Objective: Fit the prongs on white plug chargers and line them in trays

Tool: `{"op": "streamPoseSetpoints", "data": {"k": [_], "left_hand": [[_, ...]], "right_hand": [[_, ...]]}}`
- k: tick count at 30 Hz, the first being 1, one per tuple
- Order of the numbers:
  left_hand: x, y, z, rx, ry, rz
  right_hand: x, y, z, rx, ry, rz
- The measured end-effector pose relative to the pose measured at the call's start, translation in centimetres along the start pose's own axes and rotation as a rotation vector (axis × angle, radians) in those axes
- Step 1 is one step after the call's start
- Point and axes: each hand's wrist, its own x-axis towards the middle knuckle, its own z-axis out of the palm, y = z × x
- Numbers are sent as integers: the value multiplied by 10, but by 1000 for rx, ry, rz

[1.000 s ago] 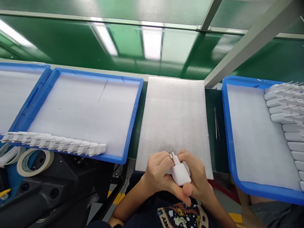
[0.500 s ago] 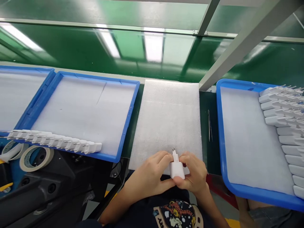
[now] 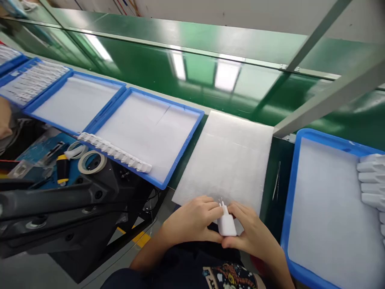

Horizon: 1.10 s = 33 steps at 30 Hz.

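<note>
A white two-pin plug charger (image 3: 227,225) is held between both hands at the front edge of a white foam sheet (image 3: 231,156), its metal pins pointing away from me. My left hand (image 3: 195,220) grips it from the left with thumb and fingers. On the other side, my right hand (image 3: 245,224) pinches its right side, thumb low near the broad end. A row of similar white chargers (image 3: 116,151) lines the front edge of the blue tray (image 3: 183,158) to my left. More white chargers (image 3: 371,180) lie in the blue tray (image 3: 290,216) on the right.
Tweezers (image 3: 276,180) lie between the foam sheet and the right tray. Further left are more blue trays, one filled with white pieces (image 3: 36,80). Tape rolls (image 3: 92,161) and a yellow-black tool handle (image 3: 62,168) sit front left. Another person's arm (image 3: 4,118) shows at the left edge.
The view has swung left, so more trays and another person's arm show at the left. Both hands keep hold of the charger at the foam's front edge.
</note>
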Motion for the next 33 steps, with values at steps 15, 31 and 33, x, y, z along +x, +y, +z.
{"op": "streamPoseSetpoints", "data": {"k": [15, 31, 33], "left_hand": [[-12, -23, 23, 5, 77, 115], [6, -68, 46, -379, 190, 140], [7, -69, 46, -369, 196, 145]], "right_hand": [[-6, 20, 37, -66, 193, -209], [3, 31, 59, -91, 419, 89], [7, 28, 57, -89, 389, 66]]}}
